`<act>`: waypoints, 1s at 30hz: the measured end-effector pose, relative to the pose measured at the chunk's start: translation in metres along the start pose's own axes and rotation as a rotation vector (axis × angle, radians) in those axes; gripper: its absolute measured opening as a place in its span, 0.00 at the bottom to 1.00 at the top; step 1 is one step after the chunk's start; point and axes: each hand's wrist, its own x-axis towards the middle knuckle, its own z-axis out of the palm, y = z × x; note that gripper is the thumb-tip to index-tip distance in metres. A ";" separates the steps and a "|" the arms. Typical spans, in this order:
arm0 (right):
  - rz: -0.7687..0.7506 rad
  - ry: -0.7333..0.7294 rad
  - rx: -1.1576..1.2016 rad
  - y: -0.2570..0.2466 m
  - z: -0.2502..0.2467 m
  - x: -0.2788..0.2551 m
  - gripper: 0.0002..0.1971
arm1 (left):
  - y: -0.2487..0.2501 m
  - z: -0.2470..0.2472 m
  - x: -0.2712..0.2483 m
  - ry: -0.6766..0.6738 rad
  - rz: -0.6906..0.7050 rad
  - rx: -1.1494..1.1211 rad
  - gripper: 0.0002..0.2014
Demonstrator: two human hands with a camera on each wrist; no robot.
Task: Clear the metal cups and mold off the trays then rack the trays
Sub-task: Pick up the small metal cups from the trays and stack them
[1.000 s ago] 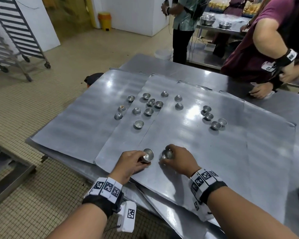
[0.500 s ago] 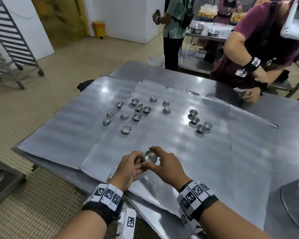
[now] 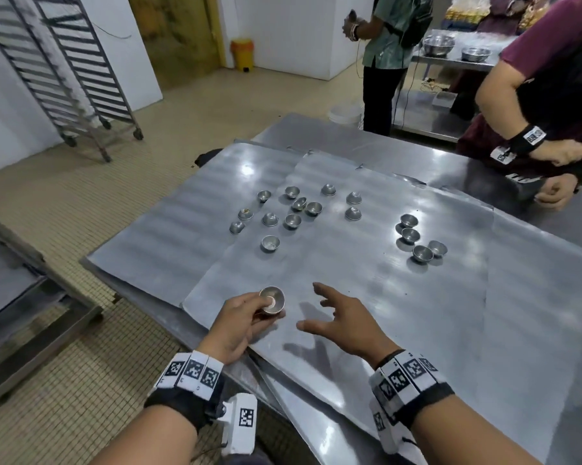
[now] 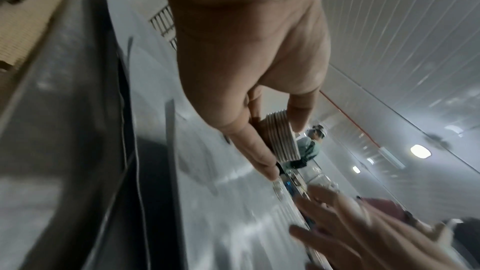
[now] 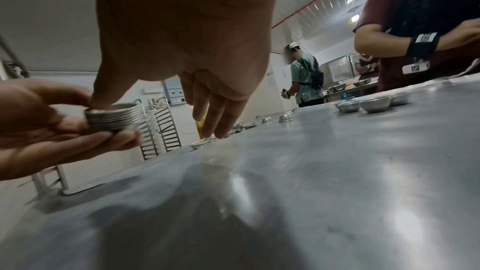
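My left hand (image 3: 266,308) pinches a stack of nested metal cups (image 3: 273,297) between thumb and fingers, just above the near edge of the overlapping flat metal trays (image 3: 366,313). The ribbed side of the stack (image 4: 280,130) shows in the left wrist view and again in the right wrist view (image 5: 114,118). My right hand (image 3: 319,307) hovers over the tray to the right of the stack, fingers spread and holding nothing. Several loose cups (image 3: 293,213) lie scattered at the far left of the trays. A smaller cluster of cups (image 3: 417,243) lies at the right.
Two wheeled tray racks (image 3: 81,78) stand on the tiled floor at the back left. A person in maroon (image 3: 551,95) leans on the table's far right corner. Another person in green (image 3: 390,45) stands behind it. A second steel table (image 3: 14,297) is at my left.
Both hands rose from the tray and met, joining the right hand's cup to the left hand's stack. The right hand then let go and drew away to the right, fingers spreading.
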 end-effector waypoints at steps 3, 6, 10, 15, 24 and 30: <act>0.051 0.030 -0.030 -0.001 -0.010 0.015 0.46 | 0.009 -0.017 0.010 0.038 0.015 -0.048 0.05; 0.077 0.032 -0.073 -0.009 -0.012 0.041 0.40 | 0.020 -0.030 0.025 0.018 0.011 -0.066 0.05; 0.103 0.049 -0.145 -0.030 -0.003 0.091 0.34 | 0.038 -0.049 0.048 -0.016 -0.019 -0.018 0.06; 0.109 0.038 -0.254 -0.064 0.017 0.160 0.32 | 0.063 -0.084 0.084 -0.080 -0.034 0.078 0.11; 0.221 -0.025 -0.447 -0.067 0.055 0.228 0.26 | 0.097 -0.129 0.130 -0.179 -0.080 0.193 0.10; 0.263 0.013 -0.492 -0.067 0.066 0.231 0.28 | 0.108 -0.136 0.148 -0.220 -0.100 0.183 0.11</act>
